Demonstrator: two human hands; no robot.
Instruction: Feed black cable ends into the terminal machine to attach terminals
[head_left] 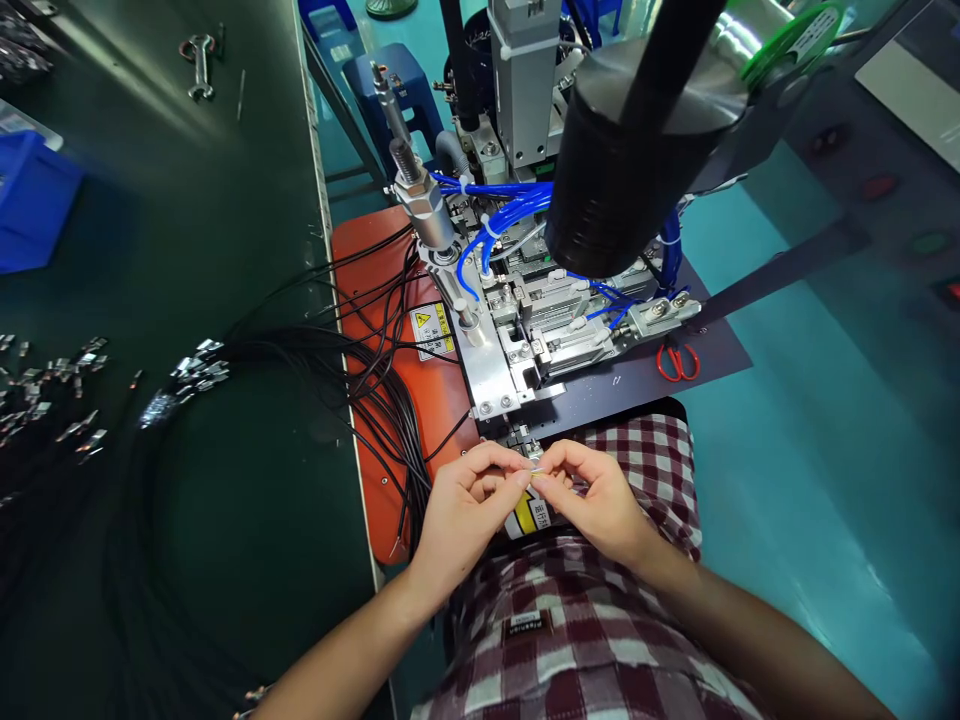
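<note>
My left hand [466, 515] and my right hand [596, 500] meet at the near edge of the machine, just above my lap. Both are closed in a pinch, thumbs against forefingers, with the fingertips almost touching. Between them shows a thin yellowish wire [535, 473], mostly covered by the fingers; its far ends are hidden. Small metal parts of the machine [529, 440] lie right beyond my fingertips. Below the hands a yellow and white label [531, 515] is partly visible.
Black cables [390, 400] run over an orange board [442, 400] from the dark table [247, 480]. Metal connectors [199, 368] bunch there. A steel post [424, 205], a black cylinder [615, 170] and blue air tubes [517, 205] rise ahead. Red-handled scissors [678, 363] lie right. A blue bin [34, 200] stands left.
</note>
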